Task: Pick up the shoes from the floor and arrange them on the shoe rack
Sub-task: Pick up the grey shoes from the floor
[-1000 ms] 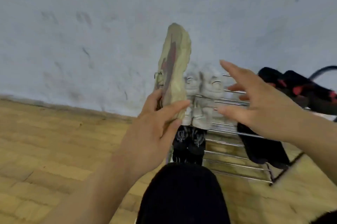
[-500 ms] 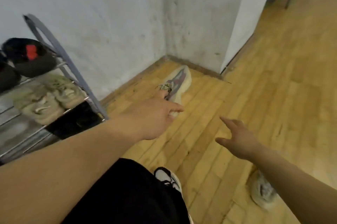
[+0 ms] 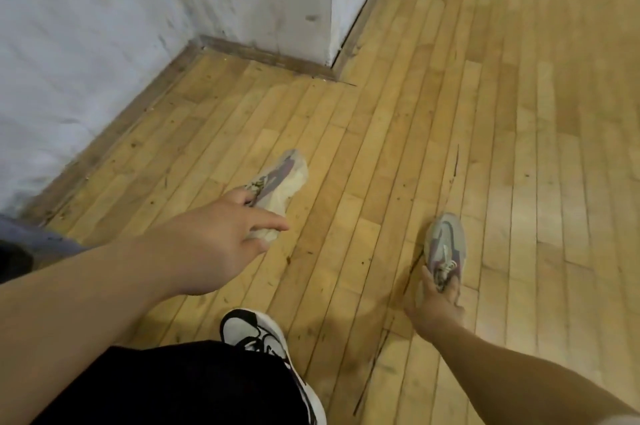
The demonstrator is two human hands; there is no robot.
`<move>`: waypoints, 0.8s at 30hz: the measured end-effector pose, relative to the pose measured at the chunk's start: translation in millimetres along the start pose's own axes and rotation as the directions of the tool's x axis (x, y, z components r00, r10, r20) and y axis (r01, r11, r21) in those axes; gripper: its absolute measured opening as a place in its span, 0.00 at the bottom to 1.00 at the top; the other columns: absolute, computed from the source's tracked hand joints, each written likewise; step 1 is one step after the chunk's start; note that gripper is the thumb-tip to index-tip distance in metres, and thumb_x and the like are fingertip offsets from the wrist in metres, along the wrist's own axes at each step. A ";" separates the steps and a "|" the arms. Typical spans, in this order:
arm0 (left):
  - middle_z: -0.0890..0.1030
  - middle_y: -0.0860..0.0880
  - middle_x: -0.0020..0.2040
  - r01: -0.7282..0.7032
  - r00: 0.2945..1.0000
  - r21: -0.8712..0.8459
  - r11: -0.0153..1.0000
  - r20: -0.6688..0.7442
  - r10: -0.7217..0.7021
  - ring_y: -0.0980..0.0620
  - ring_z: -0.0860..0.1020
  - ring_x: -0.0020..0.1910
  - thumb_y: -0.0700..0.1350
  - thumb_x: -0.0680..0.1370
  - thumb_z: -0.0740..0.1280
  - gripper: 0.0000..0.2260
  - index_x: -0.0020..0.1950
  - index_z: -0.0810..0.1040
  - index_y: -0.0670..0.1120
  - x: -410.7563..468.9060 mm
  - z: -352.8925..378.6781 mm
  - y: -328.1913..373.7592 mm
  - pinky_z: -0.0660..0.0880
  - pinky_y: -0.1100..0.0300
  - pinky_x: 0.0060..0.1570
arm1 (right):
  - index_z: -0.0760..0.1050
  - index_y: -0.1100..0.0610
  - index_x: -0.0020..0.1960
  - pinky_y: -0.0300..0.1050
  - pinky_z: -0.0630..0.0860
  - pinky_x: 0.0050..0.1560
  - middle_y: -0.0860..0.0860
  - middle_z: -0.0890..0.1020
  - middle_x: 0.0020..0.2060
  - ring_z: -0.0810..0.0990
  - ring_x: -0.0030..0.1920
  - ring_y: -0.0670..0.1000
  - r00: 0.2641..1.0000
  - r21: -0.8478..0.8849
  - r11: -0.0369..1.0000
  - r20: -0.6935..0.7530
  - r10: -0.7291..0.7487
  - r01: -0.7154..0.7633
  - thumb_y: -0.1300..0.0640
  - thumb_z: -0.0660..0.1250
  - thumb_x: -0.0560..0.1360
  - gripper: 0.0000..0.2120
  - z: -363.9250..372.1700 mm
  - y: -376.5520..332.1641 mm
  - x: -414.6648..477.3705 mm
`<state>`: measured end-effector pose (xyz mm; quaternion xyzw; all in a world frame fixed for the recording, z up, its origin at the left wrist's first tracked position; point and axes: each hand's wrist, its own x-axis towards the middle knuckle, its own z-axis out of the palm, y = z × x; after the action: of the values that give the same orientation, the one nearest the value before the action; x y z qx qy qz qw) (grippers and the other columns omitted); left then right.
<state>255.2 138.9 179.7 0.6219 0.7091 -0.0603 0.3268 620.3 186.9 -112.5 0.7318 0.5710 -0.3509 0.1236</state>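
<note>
Presently: left hand (image 3: 207, 244) grasping one sneaker (image 3: 277, 189) at its heel, toe tilted away above the floor (image 3: 381, 147). Right hand (image 3: 434, 303) clasped on second sneaker (image 3: 445, 246) resting on boards, well apart.

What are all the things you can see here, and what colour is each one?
Held sneaker: one, cream with a purple stripe, gripped in the left hand above the floor.
Floor sneaker: one, grey with purple patches, on the floor at the right, heel end gripped by the right hand.
Wooden floor: one, yellow-brown planks, across most of the view.
Wall: white, scuffed, at upper left, with a jutting corner.
Baseboard: brown, along the foot of the wall.
Worn shoe: one, black and white, on the person's foot at the bottom.
Left hand: one, holding the cream sneaker.
Right hand: one, closed on the grey sneaker.
</note>
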 end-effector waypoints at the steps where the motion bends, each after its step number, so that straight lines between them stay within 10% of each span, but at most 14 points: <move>1: 0.59 0.60 0.77 -0.007 1.000 -0.019 1.000 -0.009 0.007 0.59 0.70 0.61 0.54 0.85 0.61 0.16 0.71 0.73 0.70 3.2 -1.7 -1.2 0.67 0.63 0.55 | 0.43 0.31 0.81 0.59 0.72 0.66 0.49 0.36 0.82 0.63 0.73 0.66 1.000 0.015 1.000 -0.030 0.005 -0.005 0.46 0.65 0.79 0.41 2.4 -1.5 0.4; 9: 0.63 0.63 0.70 0.020 0.996 -0.159 0.987 -0.084 -0.033 0.53 0.80 0.58 0.54 0.83 0.65 0.15 0.65 0.76 0.73 -2.6 -34.5 -23.0 0.78 0.50 0.62 | 0.48 0.36 0.82 0.61 0.73 0.68 0.54 0.54 0.83 0.69 0.73 0.66 0.973 0.121 0.970 -0.118 -0.196 0.210 0.47 0.56 0.83 0.31 -1.4 -69.5 -19.0; 17: 0.61 0.60 0.76 0.197 0.969 -0.270 0.943 -0.091 -0.229 0.55 0.69 0.70 0.52 0.84 0.65 0.15 0.66 0.76 0.71 -70.7 -7.8 -118.6 0.65 0.63 0.63 | 0.59 0.39 0.81 0.40 0.65 0.65 0.45 0.66 0.79 0.69 0.74 0.51 0.649 0.058 0.674 0.220 -0.728 0.736 0.47 0.64 0.82 0.30 -9.6 -243.8 -89.0; 21: 0.66 0.56 0.70 0.304 0.927 -0.496 0.813 -0.042 -0.372 0.52 0.72 0.68 0.65 0.75 0.67 0.13 0.51 0.72 0.86 -115.7 70.8 -169.2 0.71 0.56 0.68 | 0.61 0.33 0.79 0.40 0.65 0.63 0.44 0.67 0.78 0.70 0.73 0.50 0.510 -0.041 0.557 0.460 -0.727 0.830 0.48 0.65 0.80 0.30 4.3 -307.6 -121.4; 24: 0.72 0.60 0.64 0.333 0.836 -0.819 0.468 0.026 -0.548 0.51 0.75 0.65 0.63 0.75 0.74 0.17 0.40 0.71 0.87 -131.1 144.4 -211.7 0.72 0.48 0.69 | 0.64 0.30 0.77 0.42 0.65 0.70 0.43 0.68 0.78 0.70 0.73 0.48 0.426 -0.078 0.468 0.566 -0.706 0.880 0.45 0.65 0.79 0.28 31.0 -335.5 -135.5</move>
<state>117.9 -88.9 69.8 0.2050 0.8293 0.2551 0.4529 285.4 173.9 27.5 0.2225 0.8584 -0.4153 0.2027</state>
